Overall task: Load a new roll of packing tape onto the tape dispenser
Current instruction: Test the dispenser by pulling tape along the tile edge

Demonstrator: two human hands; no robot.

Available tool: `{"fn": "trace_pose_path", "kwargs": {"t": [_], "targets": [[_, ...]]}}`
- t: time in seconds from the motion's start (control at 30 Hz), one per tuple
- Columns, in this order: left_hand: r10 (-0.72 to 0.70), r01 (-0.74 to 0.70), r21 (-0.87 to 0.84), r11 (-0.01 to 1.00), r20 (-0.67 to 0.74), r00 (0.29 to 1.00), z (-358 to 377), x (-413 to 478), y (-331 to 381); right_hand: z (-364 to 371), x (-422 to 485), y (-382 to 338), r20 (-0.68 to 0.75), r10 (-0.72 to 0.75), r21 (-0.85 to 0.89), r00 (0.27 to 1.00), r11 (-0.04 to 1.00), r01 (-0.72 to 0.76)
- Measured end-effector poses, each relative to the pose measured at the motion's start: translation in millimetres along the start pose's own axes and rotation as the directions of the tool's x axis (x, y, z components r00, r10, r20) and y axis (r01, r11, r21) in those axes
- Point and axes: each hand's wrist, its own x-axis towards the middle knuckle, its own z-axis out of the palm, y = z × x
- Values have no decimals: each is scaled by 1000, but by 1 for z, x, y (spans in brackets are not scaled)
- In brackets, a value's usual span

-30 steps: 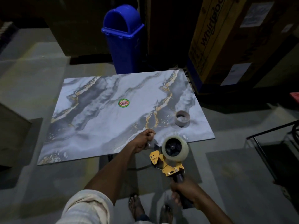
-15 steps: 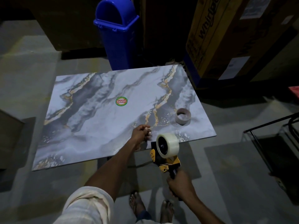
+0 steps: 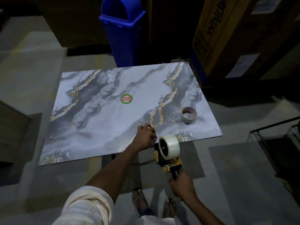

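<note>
Head view: new tape roll (image 3: 170, 146) already seated on dispenser (image 3: 169, 166), threading judged still to do; right hand (image 3: 181, 186), fingers wrapped round the handle; left hand (image 3: 145, 137) over tabletop (image 3: 97, 127), fingers curled just beside the roll, pinch on its loose end unclear; empty core (image 3: 188, 115) beyond them.

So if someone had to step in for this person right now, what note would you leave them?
Right hand grips the tape dispenser by its handle, held off the marble table at its near edge.
Left hand: fingers curled beside the new clear roll; whether they pinch the tape's loose end is unclear.
Done: that roll sits on the dispenser's hub; a brown ring, likely the old core, stands on the table.
Left: probably thread the tape end through the dispenser's front.
</note>
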Motion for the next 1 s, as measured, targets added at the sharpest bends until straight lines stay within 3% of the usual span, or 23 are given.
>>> {"fn": "trace_pose_path", "kwargs": {"t": [0.23,0.6,1.0], "targets": [[20,-59,277,959,143,990,-16,0,15,12,-1,9,11,-45,61,999,997,44],[-14,-31,213,977,203,979,-13,-6,13,16,3,1,101,-22,56,995,998,16],[-91,54,261,964,132,987,-1,-6,25,18,11,5,39,-38,17,998,999,38]]}}
